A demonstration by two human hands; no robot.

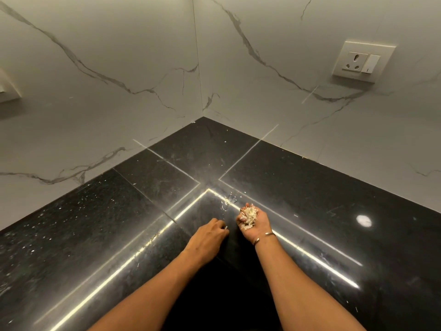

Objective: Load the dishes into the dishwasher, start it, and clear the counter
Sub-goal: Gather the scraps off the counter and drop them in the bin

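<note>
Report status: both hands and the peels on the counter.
Left hand pinching a scrap at the counter. Right hand palm up, grip curled round a heap of peels. Loose flakes lie just beyond the hands.

Home kitchen corner.
I face a polished black stone worktop [298, 177] meeting veined white wall panels [119, 56], a switched socket [362, 61] on my right.
</note>
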